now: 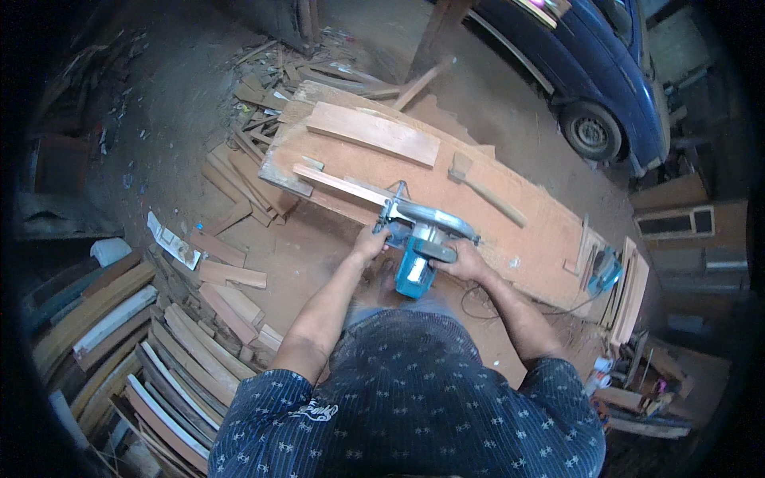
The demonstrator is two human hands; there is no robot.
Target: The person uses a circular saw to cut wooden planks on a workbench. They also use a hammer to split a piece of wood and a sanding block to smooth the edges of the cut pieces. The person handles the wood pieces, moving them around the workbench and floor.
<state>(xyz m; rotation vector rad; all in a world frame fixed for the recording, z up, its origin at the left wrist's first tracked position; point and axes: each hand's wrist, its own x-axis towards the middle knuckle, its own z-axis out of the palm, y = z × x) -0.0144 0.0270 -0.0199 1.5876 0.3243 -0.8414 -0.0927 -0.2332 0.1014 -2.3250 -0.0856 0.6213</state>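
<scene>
A teal circular saw (416, 267) with a silver blade guard is held at the near edge of a sawdust-covered workbench (510, 247). My right hand (464, 261) is wrapped round its rear handle. At the saw's front left, my left hand (371, 241) is closed on the front part of the saw or its base; the exact grip is partly hidden. A narrow wood strip (339, 185) runs from the saw toward the bench's left end. Farther back lie a wide plank (373, 134) and a hatchet (488, 190) with a wooden handle.
A second teal power tool (606, 271) rests at the bench's right end beside stacked boards (629, 295). Curved timber pieces (191, 342) are piled at the lower left. Offcuts (239, 187) lie on the floor left of the bench. A blue car (590, 72) stands at the back right.
</scene>
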